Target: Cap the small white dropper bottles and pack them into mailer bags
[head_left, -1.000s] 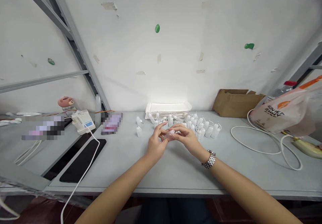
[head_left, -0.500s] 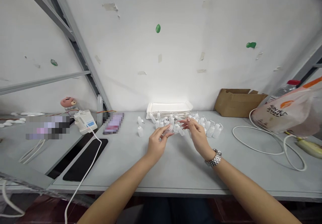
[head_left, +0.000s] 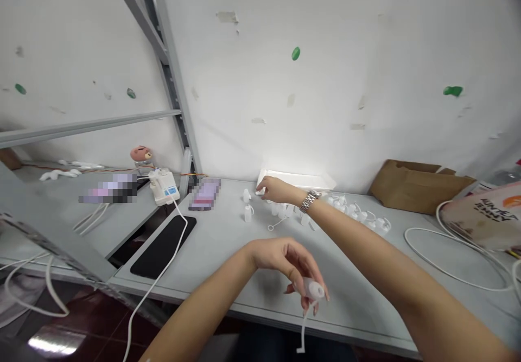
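My left hand (head_left: 285, 264) hangs near the table's front edge, fingers curled round a small clear bottle (head_left: 312, 289) whose tethered cap dangles below it. My right hand (head_left: 273, 189), with a metal watch on the wrist, reaches far across to the stack of white trays (head_left: 299, 180) by the wall and pinches something small and white at the stack's left end. Several small white bottles (head_left: 362, 216) stand along the table just right of that arm, and two more bottles (head_left: 246, 204) stand to its left.
A grey table (head_left: 228, 253) carries a brown cardboard box (head_left: 419, 185) at the back right, a printed plastic bag (head_left: 484, 215) and a looping white cable (head_left: 451, 248). At left lie a black pad (head_left: 163, 245), a white device (head_left: 163, 186) and a metal shelf post (head_left: 171, 80).
The view has swung left and down. My left hand drew back toward the front edge with the bottle. My right hand left it and stretched out to the white trays.
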### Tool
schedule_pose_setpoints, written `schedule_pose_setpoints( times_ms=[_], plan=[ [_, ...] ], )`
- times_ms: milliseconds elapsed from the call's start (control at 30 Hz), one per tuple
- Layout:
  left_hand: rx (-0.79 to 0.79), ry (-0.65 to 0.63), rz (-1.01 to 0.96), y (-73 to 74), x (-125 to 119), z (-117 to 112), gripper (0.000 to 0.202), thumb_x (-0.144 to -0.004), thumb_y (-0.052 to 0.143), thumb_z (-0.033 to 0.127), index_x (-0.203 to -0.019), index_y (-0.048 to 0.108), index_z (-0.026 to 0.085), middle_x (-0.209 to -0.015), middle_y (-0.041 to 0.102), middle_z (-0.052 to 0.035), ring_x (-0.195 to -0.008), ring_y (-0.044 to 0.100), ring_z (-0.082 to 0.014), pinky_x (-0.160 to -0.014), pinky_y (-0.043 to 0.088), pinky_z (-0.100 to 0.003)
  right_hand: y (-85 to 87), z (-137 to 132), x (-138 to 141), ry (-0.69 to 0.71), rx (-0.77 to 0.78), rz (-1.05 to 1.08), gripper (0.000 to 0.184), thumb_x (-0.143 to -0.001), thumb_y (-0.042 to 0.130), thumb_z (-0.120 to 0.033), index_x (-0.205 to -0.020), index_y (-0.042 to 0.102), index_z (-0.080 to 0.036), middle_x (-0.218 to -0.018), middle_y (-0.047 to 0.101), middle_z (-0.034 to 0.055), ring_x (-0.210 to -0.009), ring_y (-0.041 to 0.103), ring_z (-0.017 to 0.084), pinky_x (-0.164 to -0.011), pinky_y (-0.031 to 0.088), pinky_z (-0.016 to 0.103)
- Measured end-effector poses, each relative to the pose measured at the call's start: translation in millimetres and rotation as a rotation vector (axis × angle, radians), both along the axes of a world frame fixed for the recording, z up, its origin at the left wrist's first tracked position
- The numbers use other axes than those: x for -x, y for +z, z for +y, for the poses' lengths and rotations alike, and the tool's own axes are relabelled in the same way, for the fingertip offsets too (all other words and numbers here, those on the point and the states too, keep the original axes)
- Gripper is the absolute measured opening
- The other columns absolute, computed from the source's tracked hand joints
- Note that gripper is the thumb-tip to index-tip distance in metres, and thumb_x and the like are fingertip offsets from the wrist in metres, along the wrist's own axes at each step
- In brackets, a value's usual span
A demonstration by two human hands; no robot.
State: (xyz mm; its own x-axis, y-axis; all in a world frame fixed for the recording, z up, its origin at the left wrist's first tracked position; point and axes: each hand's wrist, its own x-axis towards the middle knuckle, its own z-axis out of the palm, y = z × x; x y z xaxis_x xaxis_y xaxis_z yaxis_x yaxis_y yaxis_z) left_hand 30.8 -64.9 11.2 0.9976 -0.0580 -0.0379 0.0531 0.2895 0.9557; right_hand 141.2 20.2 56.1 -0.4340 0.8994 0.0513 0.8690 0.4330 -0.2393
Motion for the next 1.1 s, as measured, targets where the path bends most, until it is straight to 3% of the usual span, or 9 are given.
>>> schedule_pose_setpoints(
  times_ms=[133,267,467,733,933,1100],
  plan=[
    [0.024,-0.006,-0.013,1.4,0,4,0.039,-0.048,0.079,0.035,-0.078,0.066,0.013,-0.078,0.066,-0.0064,-0.058,0.061,-0.0181,-0.042,0.038,-0.025,-15.6,41,26,-0.003,0.037,-0.142,0.038,-0.068,0.066,-0.005,-0.104,0.065,-0.014,-0.116,0.058,0.0129,-0.098,0.060,0.023,-0.077,0.045,0.024],
    [0.029,-0.080,-0.045,6.3,3,8,0.031,-0.054,0.075,0.026,-0.080,0.065,0.014,-0.078,0.065,-0.0050,-0.065,0.063,-0.0186,-0.045,0.039,-0.024,-29.5,61,36,-0.017,0.057,-0.216,0.040,-0.065,0.068,-0.007,-0.104,0.064,-0.014,-0.112,0.062,0.0125,-0.099,0.059,0.024,-0.076,0.045,0.024],
    [0.017,-0.098,-0.104,5.2,4,9,0.030,-0.059,0.073,0.026,-0.085,0.065,0.013,-0.081,0.065,-0.0057,-0.066,0.063,-0.0181,-0.047,0.041,-0.024,-42.1,69,42,-0.033,0.078,-0.263,0.023,-0.069,0.067,-0.018,-0.092,0.068,-0.014,-0.095,0.069,0.0094,-0.086,0.063,0.021,-0.064,0.044,0.023],
    [-0.003,-0.109,-0.114,2.0,2,10,0.030,-0.062,0.073,0.029,-0.087,0.066,0.013,-0.077,0.066,-0.0052,-0.064,0.064,-0.0169,-0.045,0.040,-0.022,-50.3,63,43,-0.071,0.010,-0.288,0.019,-0.075,0.056,-0.007,-0.090,0.066,-0.010,-0.095,0.068,0.0156,-0.089,0.063,0.022,-0.069,0.044,0.024],
    [0.022,-0.043,-0.107,-1.9,0,10,0.032,-0.060,0.075,0.030,-0.085,0.066,0.013,-0.077,0.066,-0.0049,-0.062,0.064,-0.0162,-0.044,0.040,-0.022,-45.2,52,41,-0.057,-0.067,-0.255,0.026,-0.078,0.043,0.000,-0.095,0.061,-0.008,-0.095,0.065,0.0180,-0.088,0.062,0.023,-0.070,0.044,0.027],
    [0.004,0.029,-0.032,-6.8,-2,11,0.035,-0.055,0.078,0.032,-0.081,0.067,0.013,-0.070,0.066,-0.0045,-0.059,0.062,-0.0163,-0.045,0.040,-0.023,-18.2,26,25,-0.012,-0.195,-0.138,0.037,-0.080,0.041,-0.002,-0.116,0.050,-0.008,-0.108,0.057,0.0153,-0.093,0.058,0.019,-0.078,0.043,0.027]
  ],
)
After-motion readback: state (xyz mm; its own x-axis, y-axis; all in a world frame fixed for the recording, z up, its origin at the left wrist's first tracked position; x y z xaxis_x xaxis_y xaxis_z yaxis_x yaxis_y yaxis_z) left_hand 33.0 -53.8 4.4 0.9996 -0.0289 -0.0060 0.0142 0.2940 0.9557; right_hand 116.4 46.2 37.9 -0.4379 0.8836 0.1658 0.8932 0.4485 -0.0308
